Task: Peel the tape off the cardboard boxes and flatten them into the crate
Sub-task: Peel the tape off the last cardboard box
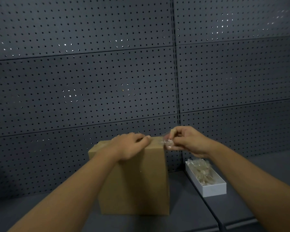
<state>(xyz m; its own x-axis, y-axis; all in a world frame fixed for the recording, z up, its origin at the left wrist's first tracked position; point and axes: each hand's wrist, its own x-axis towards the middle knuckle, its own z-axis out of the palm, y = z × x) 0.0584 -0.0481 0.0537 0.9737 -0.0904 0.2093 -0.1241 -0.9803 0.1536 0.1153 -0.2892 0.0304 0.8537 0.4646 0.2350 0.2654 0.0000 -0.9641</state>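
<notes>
A brown cardboard box (136, 181) stands upright on the dark shelf in the lower middle of the head view. My left hand (129, 145) lies over the box's top edge, fingers curled down on it. Just right of the box's top right corner, my right hand (187, 140) pinches a crumpled piece of clear tape (167, 143). The tape still seems to reach the box's corner. The top face of the box is mostly hidden behind my left hand.
A shallow white tray (214, 190) with several wads of peeled clear tape (202, 171) sits on the shelf (191, 206) to the right of the box. A dark pegboard wall (90, 81) rises close behind. No crate is in view.
</notes>
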